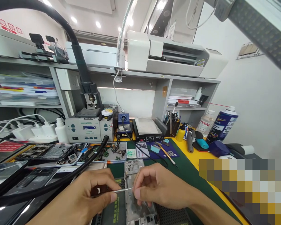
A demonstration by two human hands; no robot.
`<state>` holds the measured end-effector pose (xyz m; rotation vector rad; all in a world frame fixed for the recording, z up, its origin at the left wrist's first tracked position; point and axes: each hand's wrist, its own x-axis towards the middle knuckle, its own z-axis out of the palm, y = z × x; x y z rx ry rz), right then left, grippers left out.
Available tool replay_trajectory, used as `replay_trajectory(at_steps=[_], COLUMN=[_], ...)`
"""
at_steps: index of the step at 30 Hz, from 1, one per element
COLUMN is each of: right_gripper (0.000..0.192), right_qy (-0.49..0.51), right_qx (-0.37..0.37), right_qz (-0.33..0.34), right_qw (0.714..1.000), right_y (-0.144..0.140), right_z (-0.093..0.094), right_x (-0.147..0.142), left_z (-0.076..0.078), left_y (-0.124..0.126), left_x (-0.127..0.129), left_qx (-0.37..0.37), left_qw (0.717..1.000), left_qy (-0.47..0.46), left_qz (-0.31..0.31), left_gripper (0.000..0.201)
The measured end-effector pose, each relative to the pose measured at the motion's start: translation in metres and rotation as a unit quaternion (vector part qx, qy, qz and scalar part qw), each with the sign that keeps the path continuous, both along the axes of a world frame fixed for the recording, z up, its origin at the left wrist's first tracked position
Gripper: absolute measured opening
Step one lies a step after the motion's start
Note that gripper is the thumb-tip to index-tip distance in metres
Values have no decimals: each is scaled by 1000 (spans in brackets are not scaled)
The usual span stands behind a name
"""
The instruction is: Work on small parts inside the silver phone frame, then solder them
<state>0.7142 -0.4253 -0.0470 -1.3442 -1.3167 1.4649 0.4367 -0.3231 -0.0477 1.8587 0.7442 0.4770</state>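
Observation:
My left hand (96, 189) pinches a pair of thin silver tweezers (125, 189) between thumb and forefinger, with the tip pointing right. My right hand (152, 187) has thumb and fingers pressed together at that tip. Whatever lies between those fingertips is too small or hidden to name. Below both hands lies a bare metal phone frame (134, 167), lengthwise on a dark mat with yellow lettering (115, 207). Part of the frame is covered by my right hand.
Trays of phone parts (118, 151) lie behind my left hand. A thick black hose (89, 167) curves across the left side. A soldering station (89, 129) stands at the back. A precision screwdriver (166, 153) rests on the green mat, right of a spray can (222, 123).

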Motion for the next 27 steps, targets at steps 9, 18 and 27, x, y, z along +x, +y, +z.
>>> replay_trajectory(at_steps=[9, 18, 27], right_gripper=[59, 59, 56], right_qy=[-5, -13, -14], right_qx=[22, 18, 22], right_qz=[19, 15, 17], right_qw=[1000, 1000, 1000], right_y=[-3, -2, -1], right_z=[6, 3, 2], right_x=[3, 2, 3], left_z=[-8, -12, -14], left_y=[6, 8, 6], left_x=[-2, -4, -4], left_qx=[43, 54, 45], left_qw=[999, 998, 999], left_qy=[9, 14, -6], left_qz=[-8, -16, -17], left_gripper=[28, 30, 27])
